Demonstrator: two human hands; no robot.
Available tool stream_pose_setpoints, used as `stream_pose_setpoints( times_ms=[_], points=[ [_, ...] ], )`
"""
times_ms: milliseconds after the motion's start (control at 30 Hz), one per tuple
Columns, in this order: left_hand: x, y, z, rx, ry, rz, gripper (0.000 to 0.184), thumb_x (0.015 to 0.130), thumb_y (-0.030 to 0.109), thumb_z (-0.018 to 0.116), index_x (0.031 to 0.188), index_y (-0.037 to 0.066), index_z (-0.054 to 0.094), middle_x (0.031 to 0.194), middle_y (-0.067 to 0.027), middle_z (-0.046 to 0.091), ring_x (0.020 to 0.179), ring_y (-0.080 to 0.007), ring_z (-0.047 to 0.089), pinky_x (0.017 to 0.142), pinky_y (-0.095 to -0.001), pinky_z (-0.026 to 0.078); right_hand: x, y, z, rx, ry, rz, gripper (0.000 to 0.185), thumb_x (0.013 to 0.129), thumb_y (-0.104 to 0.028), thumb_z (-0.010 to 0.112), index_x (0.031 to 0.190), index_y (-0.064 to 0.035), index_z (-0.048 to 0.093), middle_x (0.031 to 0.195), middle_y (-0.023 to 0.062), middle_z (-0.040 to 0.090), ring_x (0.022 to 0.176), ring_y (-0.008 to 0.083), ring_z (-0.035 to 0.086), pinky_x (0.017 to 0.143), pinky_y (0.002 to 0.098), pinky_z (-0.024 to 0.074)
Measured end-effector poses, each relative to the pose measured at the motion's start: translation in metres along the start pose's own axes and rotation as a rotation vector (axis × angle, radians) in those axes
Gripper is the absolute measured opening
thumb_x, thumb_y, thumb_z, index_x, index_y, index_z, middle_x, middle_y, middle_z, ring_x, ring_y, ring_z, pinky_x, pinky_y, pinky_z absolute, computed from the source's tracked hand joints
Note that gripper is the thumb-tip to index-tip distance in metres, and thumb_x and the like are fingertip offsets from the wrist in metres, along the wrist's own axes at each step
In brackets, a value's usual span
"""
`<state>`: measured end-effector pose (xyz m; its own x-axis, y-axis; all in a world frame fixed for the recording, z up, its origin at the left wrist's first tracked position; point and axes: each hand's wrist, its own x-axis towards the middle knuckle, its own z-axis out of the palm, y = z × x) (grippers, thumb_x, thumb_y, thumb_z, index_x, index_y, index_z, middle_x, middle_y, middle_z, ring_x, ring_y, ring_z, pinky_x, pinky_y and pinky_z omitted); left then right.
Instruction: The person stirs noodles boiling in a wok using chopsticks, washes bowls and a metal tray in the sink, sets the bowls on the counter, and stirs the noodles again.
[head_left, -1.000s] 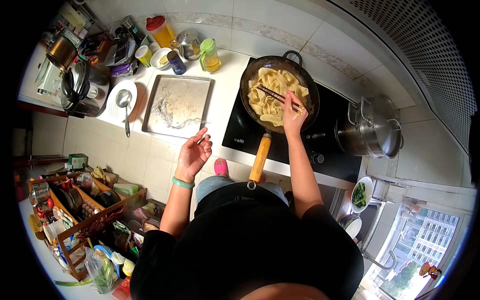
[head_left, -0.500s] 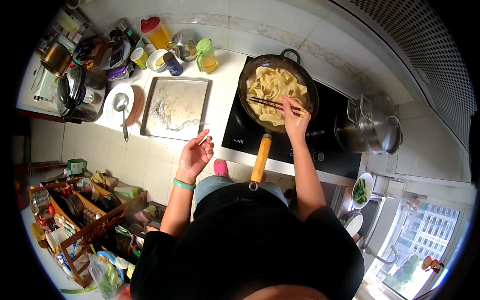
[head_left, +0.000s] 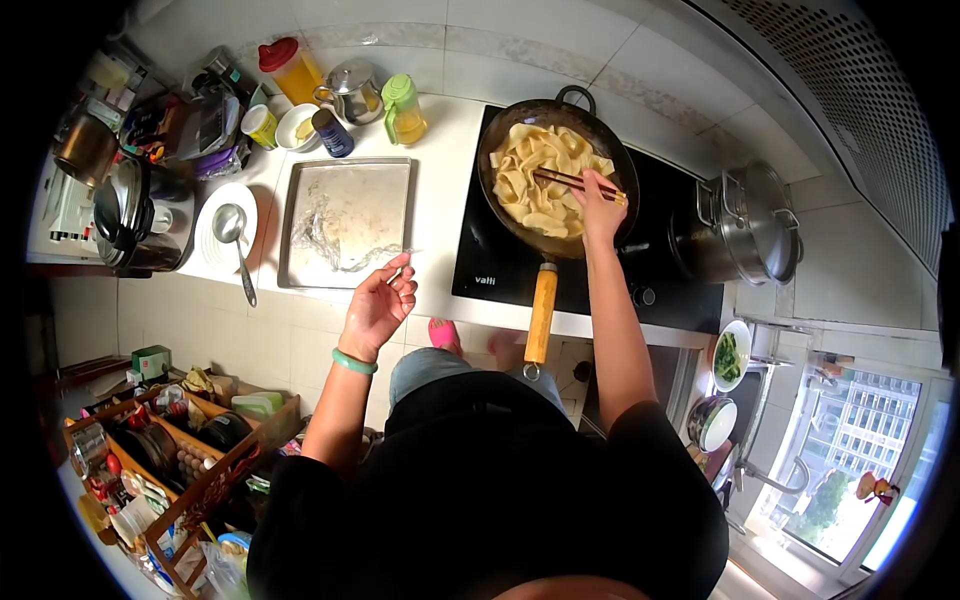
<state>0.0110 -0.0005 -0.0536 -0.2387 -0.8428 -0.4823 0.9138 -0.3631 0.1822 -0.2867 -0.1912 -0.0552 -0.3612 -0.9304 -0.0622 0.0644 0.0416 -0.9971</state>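
My right hand (head_left: 602,208) is closed around dark chopsticks (head_left: 562,178), whose tips reach into wide pale noodles (head_left: 535,200). The noodles lie in a dark wok (head_left: 628,165) on the black stove (head_left: 480,262); its wooden handle (head_left: 540,315) points toward my body. My left hand (head_left: 382,305), with a green bangle on the wrist, is held palm up near the front edge of a metal tray (head_left: 370,220), its fingers loosely curled and apart, holding nothing. Crumpled clear plastic (head_left: 318,232) lies in the tray.
A white plate with a ladle (head_left: 229,224) is left of the tray. Behind it stand a green-lidded oil jug (head_left: 403,110), a dark blue jar (head_left: 332,134) and a steel kettle (head_left: 352,92). Right of the wok is a steel pot (head_left: 745,235), then a bowl of greens (head_left: 729,357).
The chopsticks have moved within the noodles, which now lie differently. The wok handle has shifted right in view. My left hand has moved slightly left, and the whole view has shifted a little.
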Motion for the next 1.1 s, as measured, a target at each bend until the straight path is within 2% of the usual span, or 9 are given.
stream_pose_setpoints(
  times_ms=[267, 367, 533, 633, 733, 867, 933, 1033, 1100],
  points=[
    [0.010, -0.016, 0.013, -0.040, -0.022, 0.011, 0.029, 0.087, 0.011, 0.047, 0.114, 0.001, 0.051, 0.087, -0.0083, 0.058, 0.071, -0.0164, 0.050, 0.064, -0.0251, 0.044, 0.017, 0.007, -0.010, 0.213, -0.065, 0.232, 0.023, 0.087, -0.009, 0.060, 0.101, 0.0080, 0.058, 0.100, 0.0161, 0.061, 0.087, 0.0245, 0.063, 0.075, 0.0378, 0.0571],
    [0.010, -0.022, 0.016, -0.059, -0.023, -0.002, 0.028, 0.087, 0.010, 0.048, 0.113, 0.001, 0.051, 0.087, -0.0078, 0.056, 0.071, -0.0160, 0.049, 0.063, -0.0248, 0.043, 0.012, -0.005, -0.022, 0.116, -0.133, 0.157, 0.023, 0.087, -0.009, 0.058, 0.103, 0.0088, 0.057, 0.102, 0.0166, 0.060, 0.087, 0.0238, 0.062, 0.074, 0.0371, 0.0577],
    [0.010, -0.021, 0.010, -0.069, -0.028, 0.034, 0.030, 0.086, 0.010, 0.047, 0.115, 0.002, 0.051, 0.089, -0.0070, 0.053, 0.074, -0.0161, 0.049, 0.062, -0.0252, 0.042, -0.014, -0.068, -0.019, -0.161, -0.143, -0.047, 0.022, 0.086, -0.010, 0.061, 0.098, 0.0080, 0.062, 0.087, 0.0118, 0.066, 0.076, 0.0176, 0.066, 0.068, 0.0266, 0.0553],
    [0.013, -0.016, 0.006, -0.064, -0.039, 0.034, 0.031, 0.086, 0.010, 0.047, 0.116, 0.002, 0.050, 0.091, -0.0068, 0.054, 0.074, -0.0164, 0.049, 0.064, -0.0252, 0.043, -0.027, -0.061, -0.002, -0.056, -0.284, -0.097, 0.021, 0.086, -0.010, 0.061, 0.099, 0.0065, 0.063, 0.088, 0.0105, 0.066, 0.077, 0.0174, 0.066, 0.068, 0.0250, 0.0542],
    [0.018, -0.015, 0.013, -0.042, -0.022, 0.037, 0.031, 0.087, 0.011, 0.047, 0.117, 0.002, 0.050, 0.091, -0.0064, 0.055, 0.075, -0.0167, 0.049, 0.065, -0.0251, 0.044, -0.027, -0.037, 0.006, -0.221, -0.397, -0.075, 0.018, 0.084, -0.009, 0.063, 0.093, 0.0062, 0.066, 0.084, 0.0102, 0.067, 0.077, 0.0141, 0.065, 0.069, 0.0251, 0.0539],
    [0.021, -0.015, 0.022, -0.047, -0.023, 0.067, 0.029, 0.087, 0.012, 0.047, 0.114, 0.001, 0.052, 0.090, -0.0077, 0.056, 0.071, -0.0160, 0.048, 0.064, -0.0243, 0.044, -0.015, -0.040, -0.022, -0.301, -0.268, -0.105, 0.018, 0.084, -0.010, 0.062, 0.093, 0.0055, 0.066, 0.083, 0.0114, 0.068, 0.075, 0.0133, 0.065, 0.069, 0.0236, 0.0527],
    [0.022, -0.016, 0.020, -0.048, -0.016, 0.070, 0.029, 0.087, 0.012, 0.047, 0.114, 0.001, 0.052, 0.090, -0.0076, 0.056, 0.071, -0.0160, 0.048, 0.064, -0.0243, 0.044, -0.008, -0.045, -0.042, -0.397, -0.298, -0.134, 0.020, 0.085, -0.010, 0.061, 0.095, 0.0072, 0.064, 0.087, 0.0106, 0.066, 0.081, 0.0169, 0.066, 0.069, 0.0242, 0.0529],
    [0.023, -0.018, 0.018, -0.052, -0.009, 0.062, 0.029, 0.087, 0.012, 0.047, 0.114, 0.001, 0.052, 0.090, -0.0076, 0.056, 0.071, -0.0161, 0.049, 0.064, -0.0244, 0.044, -0.005, -0.052, -0.060, -0.316, -0.270, -0.119, 0.019, 0.085, -0.010, 0.061, 0.095, 0.0066, 0.064, 0.088, 0.0096, 0.066, 0.082, 0.0162, 0.066, 0.069, 0.0235, 0.0526],
    [0.022, -0.017, 0.015, -0.050, -0.010, 0.058, 0.029, 0.087, 0.012, 0.047, 0.114, 0.001, 0.052, 0.089, -0.0075, 0.056, 0.071, -0.0162, 0.049, 0.064, -0.0245, 0.044, -0.002, -0.057, -0.068, -0.356, -0.181, -0.180, 0.014, 0.084, -0.007, 0.061, 0.091, 0.0048, 0.067, 0.080, 0.0076, 0.066, 0.073, 0.0119, 0.064, 0.067, 0.0223, 0.0522]
  ],
)
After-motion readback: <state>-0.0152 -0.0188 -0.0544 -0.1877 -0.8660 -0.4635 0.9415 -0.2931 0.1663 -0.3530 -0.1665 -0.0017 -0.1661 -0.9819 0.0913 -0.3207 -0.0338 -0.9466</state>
